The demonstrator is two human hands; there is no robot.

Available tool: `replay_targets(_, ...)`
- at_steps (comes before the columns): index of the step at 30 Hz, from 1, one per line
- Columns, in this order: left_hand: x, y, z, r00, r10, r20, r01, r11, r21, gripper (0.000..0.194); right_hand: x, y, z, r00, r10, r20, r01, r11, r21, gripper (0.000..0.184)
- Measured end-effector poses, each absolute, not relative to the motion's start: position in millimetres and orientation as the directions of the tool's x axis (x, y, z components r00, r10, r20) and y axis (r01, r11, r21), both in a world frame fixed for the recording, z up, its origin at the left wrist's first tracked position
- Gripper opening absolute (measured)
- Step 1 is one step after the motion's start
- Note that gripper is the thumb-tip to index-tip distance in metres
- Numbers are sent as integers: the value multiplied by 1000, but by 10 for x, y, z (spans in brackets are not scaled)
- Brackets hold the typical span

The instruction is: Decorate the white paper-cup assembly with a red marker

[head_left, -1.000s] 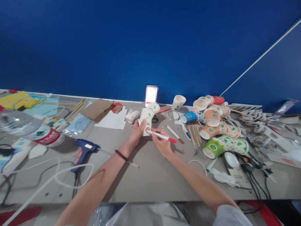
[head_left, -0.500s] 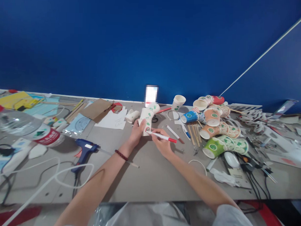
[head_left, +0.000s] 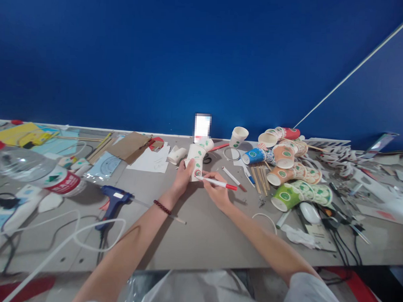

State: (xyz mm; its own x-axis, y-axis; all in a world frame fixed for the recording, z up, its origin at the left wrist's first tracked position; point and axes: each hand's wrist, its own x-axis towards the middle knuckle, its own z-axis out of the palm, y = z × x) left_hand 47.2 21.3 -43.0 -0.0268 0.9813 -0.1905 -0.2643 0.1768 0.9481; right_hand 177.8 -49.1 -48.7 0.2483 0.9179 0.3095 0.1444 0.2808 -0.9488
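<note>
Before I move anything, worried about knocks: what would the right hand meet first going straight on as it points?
Most likely the white paper cups in the left hand; the marker in the right hand seems to touch them, though depth is unclear.

Single head-worn camera, near, facing forward and down; surface (head_left: 198,239) across lower frame, blue wall (head_left: 192,49) filling upper.

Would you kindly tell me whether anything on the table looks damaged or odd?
Possibly the small white cup piece, left of the joined white cups: its edge looks uneven, perhaps cut or crushed, unlike the round rim of the upright white cup.
</note>
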Motion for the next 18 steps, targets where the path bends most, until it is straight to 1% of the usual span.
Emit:
replay_targets(3, 469, 216, -434, -11, 982, -190, -283, 179, 942, 52, 1775, -491, -489, 242, 920, 308, 143, 280, -949, 19)
replay_targets(10, 474, 223, -440, 2, 982, -187, -288, 180, 941, 44, 1770, -496, -503, 241, 935, 261, 99, 244, -965, 18)
replay_targets(12, 476, 220, -437, 22, 984, -178, -292, 176, 940, 44, 1771, -500, -493, 239, 936, 259, 94, 244, -965, 18)
replay_targets(18, 471, 235, -454, 10, 983, -181, -297, 176, 938, 48, 1775, -511, -441, 221, 946, 237, 82, 225, -971, 18)
